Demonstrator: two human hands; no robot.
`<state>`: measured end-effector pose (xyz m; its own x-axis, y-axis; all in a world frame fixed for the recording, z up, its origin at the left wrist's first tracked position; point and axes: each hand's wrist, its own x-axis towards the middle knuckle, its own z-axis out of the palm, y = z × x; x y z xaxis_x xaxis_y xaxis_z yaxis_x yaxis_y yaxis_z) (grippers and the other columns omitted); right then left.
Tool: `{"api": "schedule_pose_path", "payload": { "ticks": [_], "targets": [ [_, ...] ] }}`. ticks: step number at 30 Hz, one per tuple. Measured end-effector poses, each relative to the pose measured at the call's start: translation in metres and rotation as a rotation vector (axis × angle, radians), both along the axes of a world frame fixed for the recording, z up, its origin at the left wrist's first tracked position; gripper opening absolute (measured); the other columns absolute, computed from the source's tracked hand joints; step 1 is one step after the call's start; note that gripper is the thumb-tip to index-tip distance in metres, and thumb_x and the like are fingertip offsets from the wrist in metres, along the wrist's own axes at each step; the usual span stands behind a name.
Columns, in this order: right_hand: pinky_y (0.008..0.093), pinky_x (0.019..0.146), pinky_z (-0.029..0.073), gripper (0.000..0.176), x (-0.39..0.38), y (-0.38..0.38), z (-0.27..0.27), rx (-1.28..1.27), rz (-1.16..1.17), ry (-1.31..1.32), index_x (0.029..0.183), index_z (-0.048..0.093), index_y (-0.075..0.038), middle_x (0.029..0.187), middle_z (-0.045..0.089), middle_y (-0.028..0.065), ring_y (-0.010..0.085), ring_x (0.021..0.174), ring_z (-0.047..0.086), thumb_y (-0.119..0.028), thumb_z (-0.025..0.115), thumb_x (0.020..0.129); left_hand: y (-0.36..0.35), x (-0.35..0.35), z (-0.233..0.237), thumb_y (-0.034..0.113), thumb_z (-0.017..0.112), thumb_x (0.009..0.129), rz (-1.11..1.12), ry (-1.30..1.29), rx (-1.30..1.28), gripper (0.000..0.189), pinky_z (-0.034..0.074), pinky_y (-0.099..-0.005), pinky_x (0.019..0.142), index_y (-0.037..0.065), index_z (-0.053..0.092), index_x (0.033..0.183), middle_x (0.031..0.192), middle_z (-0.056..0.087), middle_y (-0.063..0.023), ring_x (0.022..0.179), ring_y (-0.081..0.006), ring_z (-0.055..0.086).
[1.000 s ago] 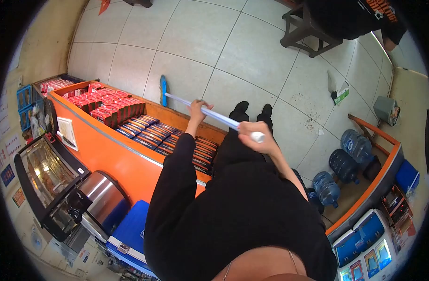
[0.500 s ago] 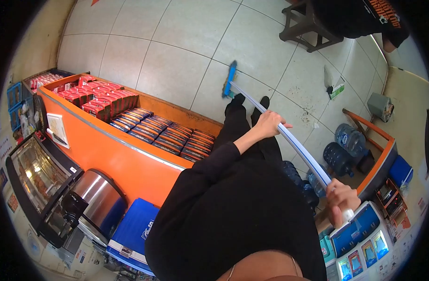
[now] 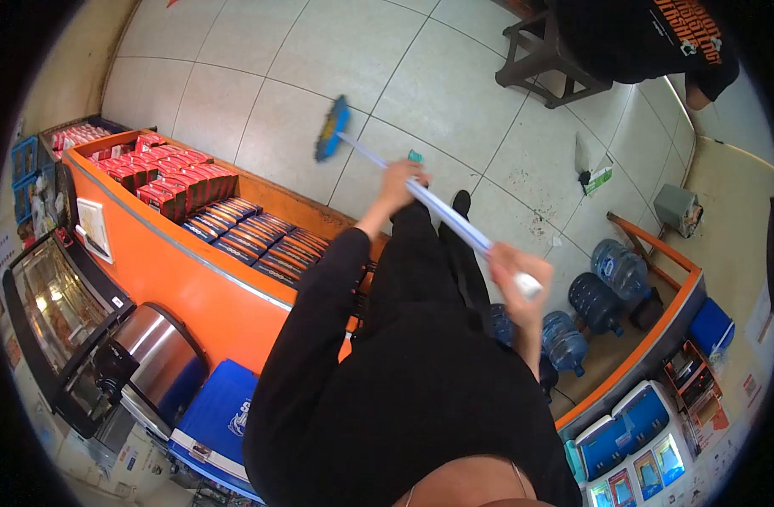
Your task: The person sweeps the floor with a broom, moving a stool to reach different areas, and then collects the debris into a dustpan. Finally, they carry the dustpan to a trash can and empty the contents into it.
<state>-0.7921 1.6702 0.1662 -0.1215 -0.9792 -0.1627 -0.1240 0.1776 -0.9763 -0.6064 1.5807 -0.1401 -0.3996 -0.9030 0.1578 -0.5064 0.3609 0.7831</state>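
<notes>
The left hand has its grip clamped around a slim white-and-blue broom handle, the right hand around its white-capped end. The blue bristled broom head shows against pale tiled floor.

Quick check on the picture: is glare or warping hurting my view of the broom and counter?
Head view: the orange counter looks bowed, likely lens warp, with black corners; head view: bright spots in the glass case, glare or lamps, I can't tell; head view: the broom reads clearly, though its white end at the right hand looks nearly washed out.
</notes>
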Motion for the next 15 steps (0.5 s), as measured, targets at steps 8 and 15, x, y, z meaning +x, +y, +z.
{"api": "schedule_pose_path", "payload": {
  "ticks": [8, 15],
  "targets": [
    [0.0306, 0.050, 0.036, 0.023, -0.110, 0.057, 0.097, -0.378, -0.069, -0.227, 0.049, 0.038, -0.006, 0.043, 0.042, 0.0058, 0.0136, 0.036, 0.037, 0.000, 0.052, 0.067, 0.064, -0.177, 0.138, 0.035, 0.058, 0.078, -0.304, -0.049, 0.227, 0.039, 0.042, -0.0415, 0.056, 0.005, 0.056, 0.053, 0.052, 0.052, -0.0147, 0.055, -0.0334, 0.052],
    [0.0219, 0.043, 0.033, 0.025, -0.212, 0.099, 0.020, -0.003, -0.244, -0.021, 0.076, 0.060, 0.011, 0.057, 0.054, 0.0065, 0.0102, 0.046, 0.046, -0.013, 0.058, 0.070, 0.065, -0.206, 0.082, 0.040, 0.060, 0.073, -0.041, -0.199, 0.181, 0.035, 0.042, -0.0419, 0.072, 0.008, 0.059, 0.060, 0.063, 0.058, -0.0099, 0.068, -0.0286, 0.057]
  ]
}}
